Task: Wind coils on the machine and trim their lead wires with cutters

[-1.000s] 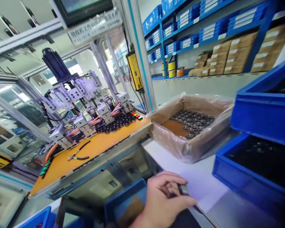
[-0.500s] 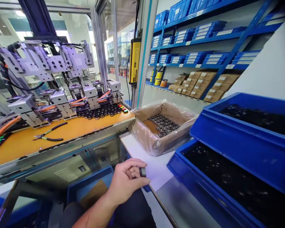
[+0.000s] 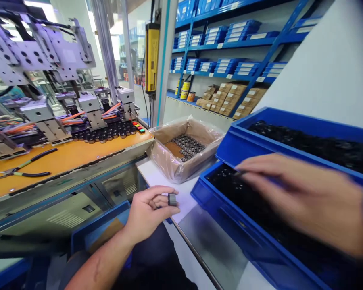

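My left hand (image 3: pixel 149 211) is closed, with a small dark grey cylindrical part (image 3: pixel 172 199) held between its fingers and thumb above the edge of the white table. On the right, my right hand (image 3: pixel 293 197) reaches over the lower blue bin (image 3: pixel 226 217), which holds many small black parts (image 3: pixel 222 177). Motion blurs this hand, but its thumb and fingertips are pinched together. Something dark shows at the fingertips; I cannot make out what it is.
A plastic-lined carton (image 3: pixel 184 171) with rows of small metallic parts stands beyond my left hand. An upper blue bin (image 3: pixel 290 147) of black parts sits behind the lower one. Pliers (image 3: pixel 30 164) and rows of round black parts (image 3: pixel 105 132) lie on the orange machine bench (image 3: pixel 75 161).
My right hand has come into view from the right, over the lower blue bin. The whole scene has shifted left as the view turned right. My left hand keeps the cylindrical part.
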### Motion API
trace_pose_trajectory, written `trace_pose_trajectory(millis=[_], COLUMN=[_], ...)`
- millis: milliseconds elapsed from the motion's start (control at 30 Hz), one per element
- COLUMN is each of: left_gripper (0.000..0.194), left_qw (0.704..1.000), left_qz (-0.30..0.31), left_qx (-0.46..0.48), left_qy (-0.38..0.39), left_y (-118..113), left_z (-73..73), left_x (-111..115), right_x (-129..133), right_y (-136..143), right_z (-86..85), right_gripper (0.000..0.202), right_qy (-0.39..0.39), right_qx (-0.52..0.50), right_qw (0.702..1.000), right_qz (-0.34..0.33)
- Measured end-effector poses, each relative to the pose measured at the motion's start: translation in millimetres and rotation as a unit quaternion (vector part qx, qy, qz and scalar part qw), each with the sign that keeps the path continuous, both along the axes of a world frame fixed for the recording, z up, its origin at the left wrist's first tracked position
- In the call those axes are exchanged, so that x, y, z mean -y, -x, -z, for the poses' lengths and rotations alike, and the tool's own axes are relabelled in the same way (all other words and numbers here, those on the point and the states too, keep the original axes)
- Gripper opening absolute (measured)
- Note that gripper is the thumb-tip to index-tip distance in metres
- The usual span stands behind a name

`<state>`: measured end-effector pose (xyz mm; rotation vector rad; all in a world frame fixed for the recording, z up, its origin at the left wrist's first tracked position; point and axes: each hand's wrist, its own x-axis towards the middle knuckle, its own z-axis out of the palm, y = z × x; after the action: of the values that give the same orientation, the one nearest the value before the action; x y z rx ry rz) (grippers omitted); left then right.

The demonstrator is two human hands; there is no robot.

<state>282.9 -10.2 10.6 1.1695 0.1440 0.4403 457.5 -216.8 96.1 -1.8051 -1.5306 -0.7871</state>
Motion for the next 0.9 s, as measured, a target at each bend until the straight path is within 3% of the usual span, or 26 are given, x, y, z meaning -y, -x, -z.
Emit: trace_pose_trajectory(millis=[133, 267, 500, 633, 900], left_gripper=[0.036, 0.04, 0.041, 0.039, 0.039], left_qw=[0.999, 0.997, 0.989, 0.992, 0.997], left_qz=[0.044, 0.077, 0.117, 0.094, 0.071], left_qx=[0.01, 0.012, 0.025, 0.032, -0.005], left_qy=[-0.009, 0.025, 0.087, 0.076, 0.029], left_y=[-3, -4, -14, -13, -4], left_z=[-5.6, -3.9, -0.1, -1.9, -2.5], left_x=[15, 26, 33, 34, 31], right_x=[-28, -33, -27, -25, -25], right_y=[43, 57, 46, 43, 43], right_z=[42.7, 61.7, 65.4, 65.4, 64.7], right_gripper=[0.016, 0.02, 0.023, 0.032, 0.019], right_qy=[-0.008, -0.015, -0.027, 0.007, 0.004], right_qx=[-0.109, -0.143, -0.143, -0.122, -0.023], right_qw=[0.982, 0.971, 0.971, 0.965, 0.983], right_qz=[-0.152, -0.191, -0.189, -0.232, -0.182])
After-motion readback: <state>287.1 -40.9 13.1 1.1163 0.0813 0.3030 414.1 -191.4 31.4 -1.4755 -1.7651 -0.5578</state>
